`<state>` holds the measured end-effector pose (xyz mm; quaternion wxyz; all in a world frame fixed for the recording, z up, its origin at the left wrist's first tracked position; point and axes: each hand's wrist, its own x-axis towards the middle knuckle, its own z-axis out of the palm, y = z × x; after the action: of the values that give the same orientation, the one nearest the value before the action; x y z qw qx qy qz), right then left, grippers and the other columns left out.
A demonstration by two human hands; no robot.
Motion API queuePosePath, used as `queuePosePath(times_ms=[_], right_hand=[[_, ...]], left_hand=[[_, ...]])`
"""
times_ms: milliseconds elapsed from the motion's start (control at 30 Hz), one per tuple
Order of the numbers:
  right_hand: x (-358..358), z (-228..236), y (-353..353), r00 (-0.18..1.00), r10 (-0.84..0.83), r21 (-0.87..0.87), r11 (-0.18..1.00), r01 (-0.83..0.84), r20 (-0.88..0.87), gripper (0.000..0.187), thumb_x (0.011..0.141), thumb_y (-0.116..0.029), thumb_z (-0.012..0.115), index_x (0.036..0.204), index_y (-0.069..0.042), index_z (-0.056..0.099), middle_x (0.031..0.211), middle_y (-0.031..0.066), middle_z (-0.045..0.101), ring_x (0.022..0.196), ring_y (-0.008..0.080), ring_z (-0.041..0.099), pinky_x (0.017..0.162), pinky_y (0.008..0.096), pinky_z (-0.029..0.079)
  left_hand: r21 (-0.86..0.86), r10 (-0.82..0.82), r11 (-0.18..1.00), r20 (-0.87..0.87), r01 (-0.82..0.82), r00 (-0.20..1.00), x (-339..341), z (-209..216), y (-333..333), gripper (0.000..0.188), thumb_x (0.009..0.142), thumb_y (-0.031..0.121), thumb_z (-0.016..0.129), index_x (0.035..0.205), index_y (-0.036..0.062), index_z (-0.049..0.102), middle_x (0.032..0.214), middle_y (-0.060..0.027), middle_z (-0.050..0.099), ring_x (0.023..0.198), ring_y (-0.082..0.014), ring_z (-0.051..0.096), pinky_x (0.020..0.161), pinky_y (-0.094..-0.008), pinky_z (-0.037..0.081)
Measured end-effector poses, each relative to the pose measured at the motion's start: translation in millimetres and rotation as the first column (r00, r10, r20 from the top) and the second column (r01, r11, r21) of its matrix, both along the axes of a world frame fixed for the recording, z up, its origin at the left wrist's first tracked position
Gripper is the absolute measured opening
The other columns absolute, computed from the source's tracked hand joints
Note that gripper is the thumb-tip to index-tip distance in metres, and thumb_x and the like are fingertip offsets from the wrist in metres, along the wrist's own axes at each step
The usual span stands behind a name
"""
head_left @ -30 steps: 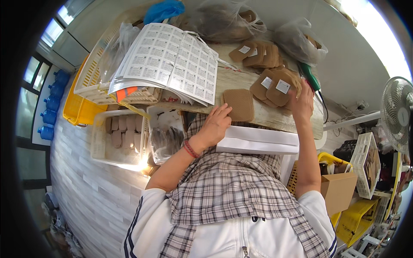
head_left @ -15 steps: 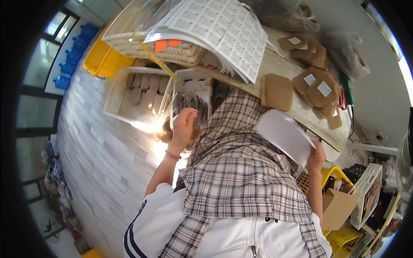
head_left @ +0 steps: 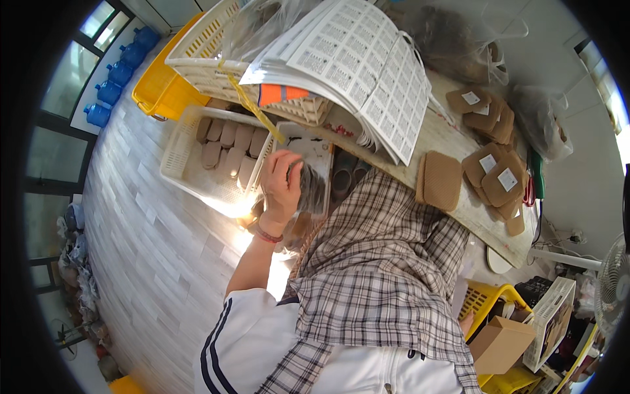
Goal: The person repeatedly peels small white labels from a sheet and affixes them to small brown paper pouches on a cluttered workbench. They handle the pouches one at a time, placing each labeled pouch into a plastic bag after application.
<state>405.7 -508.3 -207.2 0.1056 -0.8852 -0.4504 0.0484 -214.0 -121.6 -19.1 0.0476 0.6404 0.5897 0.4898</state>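
Note:
My left hand [head_left: 282,187] is raised over a white box [head_left: 317,146], its fingers curled inward. Dark grey, thin, filmy-looking pieces [head_left: 310,189] lie in that box, right beside my fingertips. Whether any of them is pinched in the fingers I cannot make out. My right hand [head_left: 466,324] is low at my right side by a yellow basket [head_left: 489,293], mostly hidden behind my plaid apron [head_left: 367,289]. A narrow strip of a white sheet [head_left: 460,297] shows just above it. The right fingers do not show.
A white crate [head_left: 172,152] of brownish-pink oval pieces stands left of the box. On the worktable [head_left: 430,138] lie printed sheets [head_left: 367,59] and stacks of brown pads [head_left: 441,178], some labelled. A cardboard box [head_left: 502,345] and a fan [head_left: 615,282] are at the right.
My right hand has dropped toward the yellow basket, and the white sheet has gone from over my lap to my right side. My left hand stays by the grey pieces, its fingers more curled.

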Motion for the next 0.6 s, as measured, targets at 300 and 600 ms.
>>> queuePosePath(times_ms=[300,600], right_hand=[[-161.6,184.3,269.2,0.806,0.591,0.462,0.717,-0.522,-0.007,0.021,0.089,0.006,0.061,0.108,-0.002,0.066,0.105,0.0153,0.067,0.094,0.0334,0.066,0.079,0.037,0.054],[-219.0,196.2,317.5,0.55,0.835,0.518,0.475,-0.711,-0.011,0.022,0.079,0.008,0.065,0.097,-0.003,0.07,0.09,0.0126,0.07,0.081,0.0305,0.069,0.069,0.0368,0.055]], left_hand=[[0.291,0.242,0.951,-0.477,-0.108,0.845,8.8,154.7,100.4,0.039,0.081,0.03,0.08,0.104,0.0042,0.063,0.1,-0.0096,0.064,0.094,-0.027,0.061,0.088,-0.0389,0.04],[-0.491,-0.007,0.865,-0.215,-0.102,0.976,-9.0,194.7,156.3,0.066,0.069,0.042,0.085,0.111,0.0022,0.055,0.102,-0.0178,0.069,0.095,-0.0336,0.066,0.089,-0.0412,0.047]])
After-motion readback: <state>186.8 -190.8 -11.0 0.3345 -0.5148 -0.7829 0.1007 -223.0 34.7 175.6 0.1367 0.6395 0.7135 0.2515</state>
